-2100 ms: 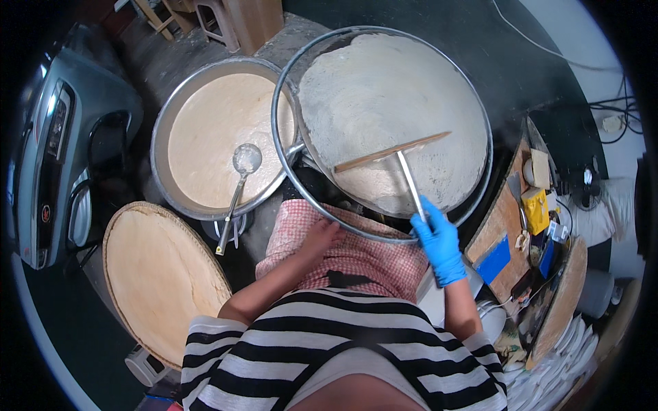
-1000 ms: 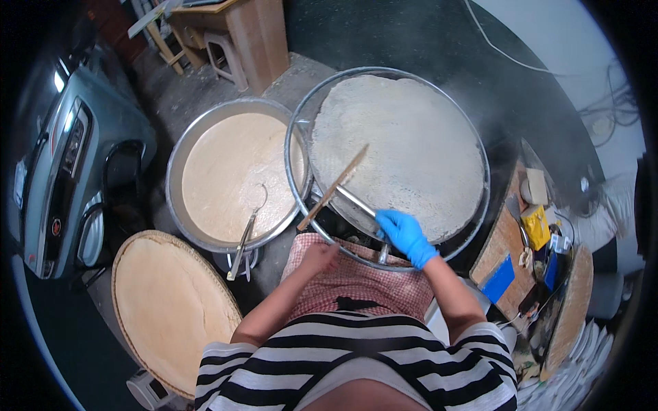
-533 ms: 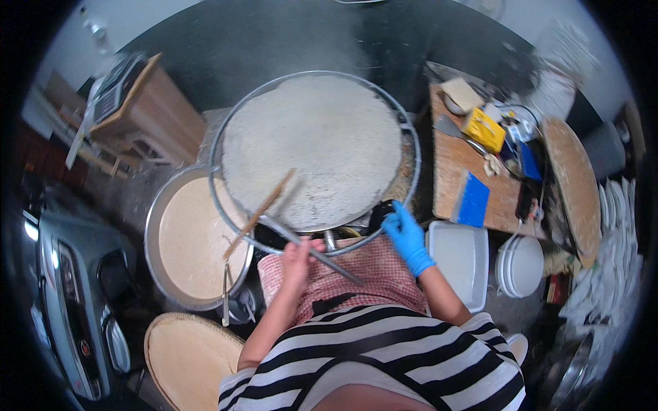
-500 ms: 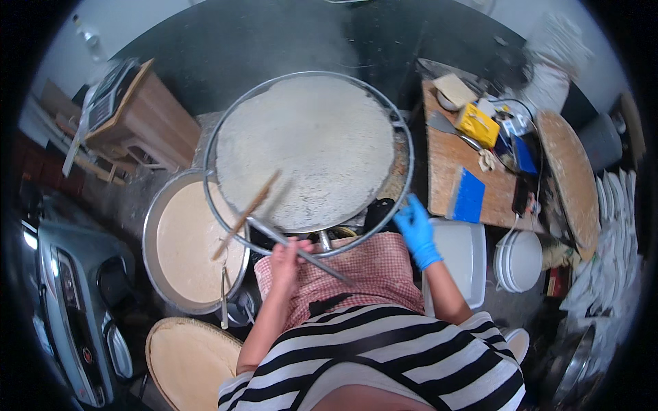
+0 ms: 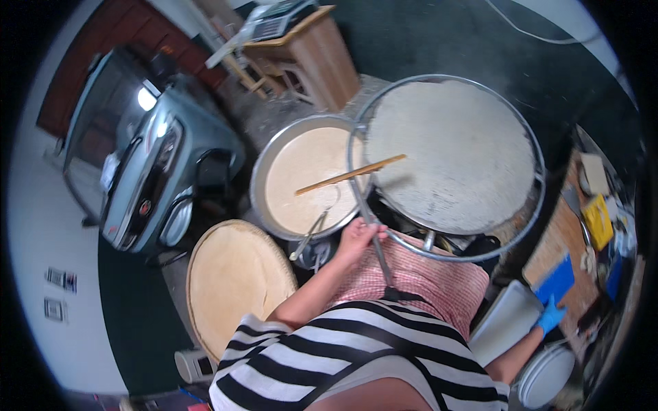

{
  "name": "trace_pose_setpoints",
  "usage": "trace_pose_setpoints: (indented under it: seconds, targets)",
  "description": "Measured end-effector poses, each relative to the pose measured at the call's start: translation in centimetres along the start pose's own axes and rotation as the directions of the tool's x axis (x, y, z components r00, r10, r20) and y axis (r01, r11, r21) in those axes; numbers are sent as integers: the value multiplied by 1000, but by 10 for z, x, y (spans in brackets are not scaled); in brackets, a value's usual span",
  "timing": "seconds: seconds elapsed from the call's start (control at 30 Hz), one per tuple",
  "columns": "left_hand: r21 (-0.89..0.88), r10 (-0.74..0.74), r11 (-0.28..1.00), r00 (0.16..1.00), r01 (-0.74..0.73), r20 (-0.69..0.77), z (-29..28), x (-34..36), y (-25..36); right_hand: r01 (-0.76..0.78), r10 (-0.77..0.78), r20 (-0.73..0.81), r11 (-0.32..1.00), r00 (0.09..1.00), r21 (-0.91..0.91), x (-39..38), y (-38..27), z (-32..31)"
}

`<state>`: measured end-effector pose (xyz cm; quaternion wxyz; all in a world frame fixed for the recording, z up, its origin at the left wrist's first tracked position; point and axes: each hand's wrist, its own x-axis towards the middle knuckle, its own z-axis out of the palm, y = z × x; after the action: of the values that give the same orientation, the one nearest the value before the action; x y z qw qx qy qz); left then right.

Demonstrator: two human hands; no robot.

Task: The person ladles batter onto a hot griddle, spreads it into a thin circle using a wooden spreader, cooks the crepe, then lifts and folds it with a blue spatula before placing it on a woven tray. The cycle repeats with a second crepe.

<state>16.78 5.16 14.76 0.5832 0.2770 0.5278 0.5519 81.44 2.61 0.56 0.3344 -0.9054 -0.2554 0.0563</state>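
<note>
My bare left hand (image 5: pixel 363 238) grips the metal handle of a T-shaped batter spreader (image 5: pixel 349 176). Its wooden crossbar spans the gap between a wide metal basin (image 5: pixel 264 195) of pale batter and the round griddle (image 5: pixel 449 231). A thin pale pancake (image 5: pixel 445 151) covers the griddle, inside a raised metal ring. Down at the right, my right hand (image 5: pixel 550 316) in a blue glove has its fingers apart, at the lower edge of a blue flat scraper (image 5: pixel 555 279) on the wooden table. Whether the fingers touch the scraper I cannot tell.
A ladle (image 5: pixel 312 233) leans in the basin. Below it lies a round tray (image 5: pixel 199 257) of flat pancakes. At right stand the wooden table (image 5: pixel 548 250), a white tub (image 5: pixel 504 322) and white lidded buckets (image 5: pixel 548 377). A vehicle (image 5: pixel 164 157) stands at left, a wooden cabinet (image 5: pixel 315 65) behind.
The view has swung left, so everything sits further right and turned. My right hand has moved from the griddle's rim to the blue scraper. My left hand still holds the spreader.
</note>
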Motion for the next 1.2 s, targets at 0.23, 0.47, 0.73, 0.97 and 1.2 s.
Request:
trace_pose_setpoints:
  seconds: [0.23, 0.47, 0.73, 0.97, 1.2]
  targets:
    - [-82, 108, 991, 994, -109, -12, 5, -4, -10, -343, 122, 439, 812, 890, 472, -7, -17, -21]
    - [-216, 98, 975, 979, -58, 179, -18, 10, 51, -543, -145, 584, 242, 799, 804, -132, -158, -65]
    - [-183, -8, 969, 760, 167, 650, -16, 12, 44, -326, -546, 794, 724, 267, 608, -220, -325, -3]
    - [-91, -158, 959, 775, 267, 612, -27, 13, 50, -262, -410, 910, 885, -51, 384, -248, -380, 26]
    - [-98, -270, 946, 918, 309, 292, -52, 21, 51, -559, -560, 828, 680, 22, 475, -245, -416, 37]
